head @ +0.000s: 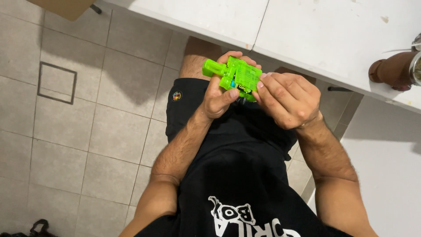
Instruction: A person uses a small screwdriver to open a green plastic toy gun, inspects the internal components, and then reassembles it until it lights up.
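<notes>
The translucent bright-green plastic toy [234,77], a blocky body with a short stub sticking out at one end, sits in the air between both hands, above the person's lap and just in front of the near edge of the white desk [307,30]. Its long axis runs from upper left to lower right, the stub pointing up-left and free of any fingers. The left hand [219,94] wraps the toy from below and behind, thumb pressed across the near face beside a small coloured label. The right hand [287,98] meets the toy at its lower right end, fingertips pinching that corner, so both hands grasp the same piece and touch one another there. Neither is nearer; the left carries most of the body. On the desk's right end stands a brown rounded object [392,70], well apart. Grey floor tiles [87,131] lie below, and nothing stands between hands and toy.
</notes>
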